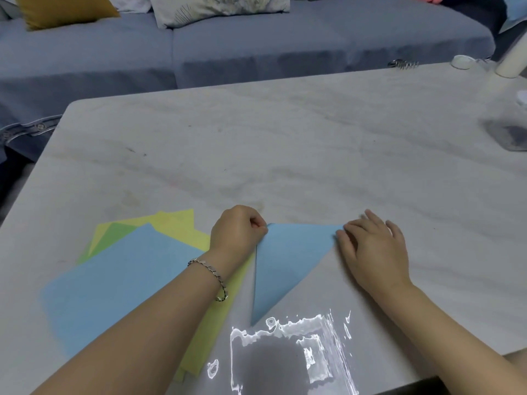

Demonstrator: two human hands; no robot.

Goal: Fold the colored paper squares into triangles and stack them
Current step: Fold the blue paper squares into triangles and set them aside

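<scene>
A blue paper folded into a triangle [285, 260] lies flat on the marble table [285, 138] near its front edge. My left hand [238, 232], curled into a fist, bears on the triangle's upper left corner at the top of the folded edge. My right hand [370, 249] rests with straight fingers on the upper right corner. To the left, under my left forearm, is a fanned pile of unfolded squares: a blue sheet [119, 280] on top, with green [119, 229] and yellow [176, 223] sheets beneath.
A shiny clear plastic sleeve [285, 352] lies at the table's front edge below the triangle. A hair clip [403, 64], a white round item [462, 61] and a dark glass object [510, 135] sit far right. A blue sofa [256, 47] stands behind the table.
</scene>
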